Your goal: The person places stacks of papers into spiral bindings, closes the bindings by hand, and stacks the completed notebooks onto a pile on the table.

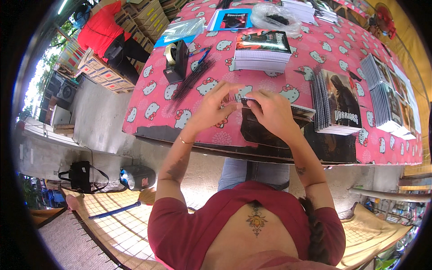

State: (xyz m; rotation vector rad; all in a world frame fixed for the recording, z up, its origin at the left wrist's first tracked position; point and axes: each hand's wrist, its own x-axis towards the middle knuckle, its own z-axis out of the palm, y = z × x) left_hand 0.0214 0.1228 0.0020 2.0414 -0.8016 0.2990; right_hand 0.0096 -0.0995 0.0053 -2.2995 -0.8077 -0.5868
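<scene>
A dark-covered notebook (261,129) lies at the table's near edge, with its punched edge turned away from me. My right hand (273,113) grips that edge, thumb on the cover and fingers bent over the far side. From the notebook's left corner sticks out a thin spiral binding coil (234,96). My left hand (211,109) is curled around the coil's free end, thumb and fingers on either side of it. The left fingers are slightly blurred. How far the coil runs through the holes is hidden by my right hand.
Loose black coils (193,83) lie left, beside a tape dispenser (176,62) and a blue pen (204,56). Ahead stands a stack of books (262,51); bound notebooks (337,101) are piled right. A plastic bag (275,20) sits farther back. A person in red (102,33) stands far left.
</scene>
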